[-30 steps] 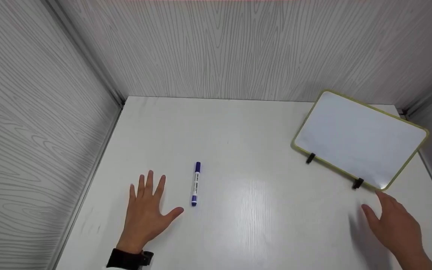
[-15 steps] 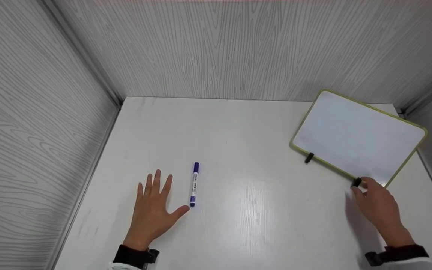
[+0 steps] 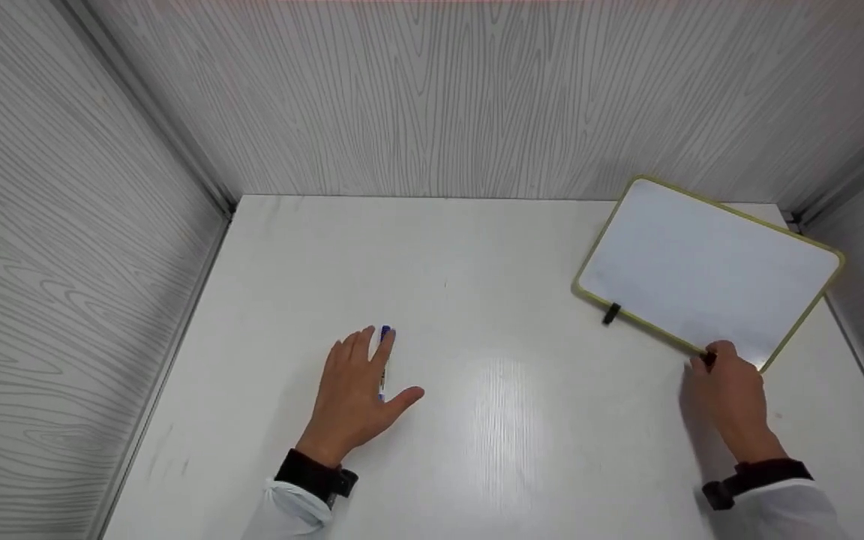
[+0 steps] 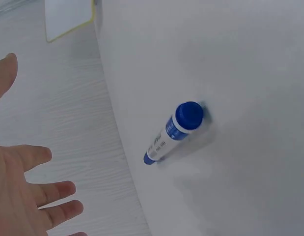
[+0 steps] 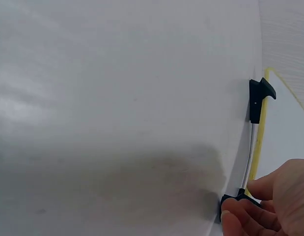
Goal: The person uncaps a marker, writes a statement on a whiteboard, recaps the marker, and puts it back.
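My left hand (image 3: 351,401) hovers over the blue-and-white marker (image 4: 166,139), fingers outstretched and thumb spread, partly covering it in the head view. The left wrist view shows a gap between the fingers and the marker, which lies on the table. At the right, a whiteboard (image 3: 709,262) with a yellow-green rim leans back on a small stand. Two black feet joined by a thin metal rod carry its lower edge; one black foot (image 5: 257,101) is free. My right hand (image 3: 732,397) pinches the stand's nearer foot (image 5: 230,200) between thumb and curled fingers, hiding part of it.
The white table (image 3: 477,270) meets a grey wood-grain panel (image 3: 432,97) at the back. Similar panels close off the left and right sides. The whiteboard's upper right corner reaches close to the right panel.
My left hand has moved right, from beside the marker to over it. My right hand has moved left to the stand's nearer foot and taken hold of it. The view has shifted slightly.
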Motion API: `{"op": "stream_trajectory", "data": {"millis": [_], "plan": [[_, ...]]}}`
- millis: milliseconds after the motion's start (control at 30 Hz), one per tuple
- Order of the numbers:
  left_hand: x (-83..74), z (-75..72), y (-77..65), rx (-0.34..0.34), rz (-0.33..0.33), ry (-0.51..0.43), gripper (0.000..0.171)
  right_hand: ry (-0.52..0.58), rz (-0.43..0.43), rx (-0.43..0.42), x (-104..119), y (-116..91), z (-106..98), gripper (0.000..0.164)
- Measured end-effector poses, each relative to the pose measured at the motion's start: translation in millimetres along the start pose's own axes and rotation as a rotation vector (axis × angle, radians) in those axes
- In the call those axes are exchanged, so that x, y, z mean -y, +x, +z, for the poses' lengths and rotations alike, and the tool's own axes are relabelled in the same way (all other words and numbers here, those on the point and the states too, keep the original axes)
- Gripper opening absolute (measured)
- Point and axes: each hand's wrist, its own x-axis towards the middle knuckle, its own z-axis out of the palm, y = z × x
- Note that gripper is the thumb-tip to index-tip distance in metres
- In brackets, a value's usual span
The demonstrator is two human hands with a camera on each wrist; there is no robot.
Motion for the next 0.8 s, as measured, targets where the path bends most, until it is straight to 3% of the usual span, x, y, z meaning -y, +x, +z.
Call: {"op": "stream_trajectory", "data": {"millis": [233, 467, 800], "plan": [[-14.7, 7.5, 15.8, -0.004, 0.044, 0.003, 0.084, 0.007, 0.026, 0.075, -5, 2, 1, 0.029], [-27.0, 17.5, 26.1, 0.001, 0.087, -0.019, 0.080, 0.036, -0.051, 0.028, -2, -4, 7, 0.022], [-49.6, 29.1, 43.6, 0.039, 0.117, -0.077, 0.066, 0.046, -0.086, 0.014, 12, -17, 16, 0.017]]}}
